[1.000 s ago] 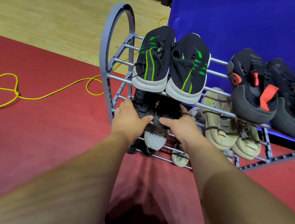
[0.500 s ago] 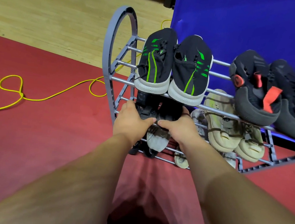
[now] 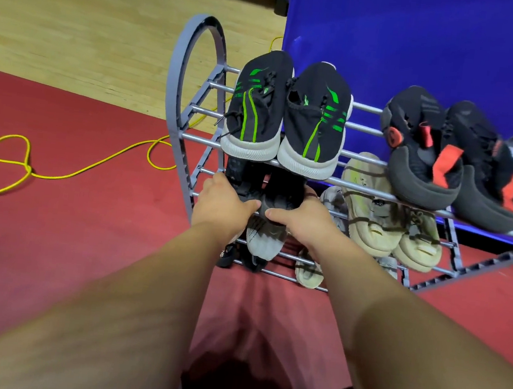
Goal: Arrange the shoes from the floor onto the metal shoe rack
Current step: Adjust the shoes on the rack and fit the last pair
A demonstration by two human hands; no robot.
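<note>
The left hand (image 3: pixel 222 204) and right hand (image 3: pixel 301 220) are curled, thumbs nearly touching, round dark shoes (image 3: pixel 281 190) on the middle shelf of the metal shoe rack (image 3: pixel 177 95). Green-striped shoes (image 3: pixel 251 120) are seen at 12 o'clock, beige shoes (image 3: pixel 371 213) at 3 o'clock.

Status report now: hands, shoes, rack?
Left hand and right hand grip dark pair on middle shelf of rack. Green pair, red pair on top shelf. Cable on floor, clear of hands.
</note>
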